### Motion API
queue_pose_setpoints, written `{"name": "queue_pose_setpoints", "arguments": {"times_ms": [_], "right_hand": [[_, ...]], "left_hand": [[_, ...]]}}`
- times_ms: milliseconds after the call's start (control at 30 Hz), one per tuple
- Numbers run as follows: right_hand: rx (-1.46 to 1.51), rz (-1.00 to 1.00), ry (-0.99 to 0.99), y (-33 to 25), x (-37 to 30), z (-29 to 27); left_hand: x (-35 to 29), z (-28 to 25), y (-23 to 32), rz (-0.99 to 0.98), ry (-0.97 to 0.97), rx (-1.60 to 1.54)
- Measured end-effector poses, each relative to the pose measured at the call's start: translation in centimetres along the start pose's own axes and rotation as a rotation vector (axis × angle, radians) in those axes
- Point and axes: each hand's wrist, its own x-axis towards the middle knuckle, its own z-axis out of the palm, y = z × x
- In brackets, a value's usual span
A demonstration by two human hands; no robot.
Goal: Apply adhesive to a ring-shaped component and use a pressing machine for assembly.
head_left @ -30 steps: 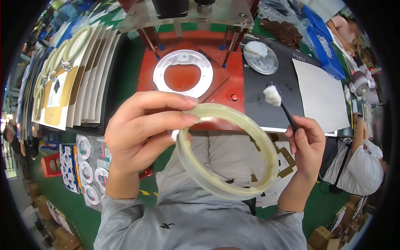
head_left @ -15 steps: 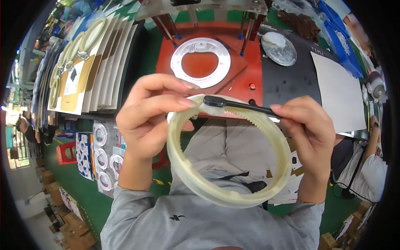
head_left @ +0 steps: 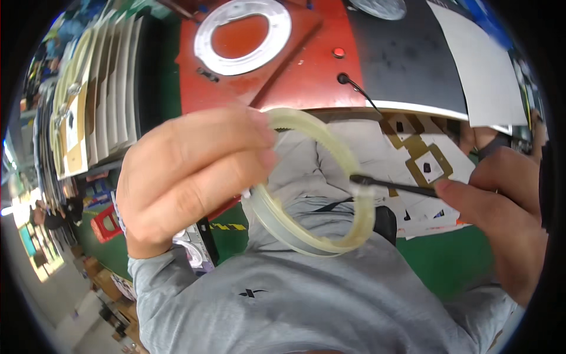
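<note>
My left hand [head_left: 194, 171] pinches the far left edge of a pale yellow plastic ring [head_left: 365, 213] that has small teeth along part of its inner side. The ring hangs tilted in front of my torso. My right hand [head_left: 501, 206], off to the right, grips a slim black brush [head_left: 398, 187] by the end of its handle. The brush head meets the ring's right side, and the white bristles can hardly be told from the pale rim. Both hands are slightly blurred, and my left thumb is hidden behind the fingers.
Ahead lies a red machine base [head_left: 330, 76] bearing a white ring-shaped plate [head_left: 203, 47] and a red button [head_left: 338, 52]. A black mat [head_left: 407, 65], a shiny dish [head_left: 382, 7] and a white sheet [head_left: 483, 65] are to its right. Upright panels [head_left: 106, 88] stand at left.
The brush has gone from the ring's far rim to its right side. My right hand has moved outward, the ring has tilted, and my left hand appears larger. The whole view has shifted downward.
</note>
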Motion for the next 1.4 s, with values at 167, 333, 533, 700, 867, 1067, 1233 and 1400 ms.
{"name": "queue_pose_setpoints", "arguments": {"times_ms": [167, 333, 533, 700, 867, 1067, 1233, 1400], "right_hand": [[0.327, -0.131, -0.157, 4.5, 0.1, -1.0], [0.949, 0.414, 0.353, 10.8, -1.1, 2.5], [0.332, 0.535, 0.932, 19.3, 3.8, 11.2], [-0.116, 0.36, 1.029, 21.7, 6.1, 13.8], [-0.072, 0.235, 1.152, 16.9, 6.3, 12.5], [0.054, -0.308, 1.094, 4.0, 10.0, 12.4], [0.086, -0.263, 0.727, -0.8, 15.3, 14.8], [-0.136, -0.255, 0.723, -0.8, 17.2, 13.4]], "left_hand": [[0.9, -0.2, 0.1, 0.221, -0.181, 0.066], [-0.7, -1.4, -0.3, -0.021, -0.054, 0.109], [-3.8, -1.3, -1.5, -0.303, 0.13, -0.045], [-5.3, -1.9, -1.3, -0.498, 0.197, -0.06], [-8.2, -2.9, -1.5, -0.681, 0.26, -0.061], [-6.0, 0.8, -3.9, -0.888, 0.482, -0.375], [-4.3, 4.0, -6.1, -0.889, 0.622, -0.407], [-2.4, 5.4, -7.5, -0.829, 0.753, -0.322]]}}
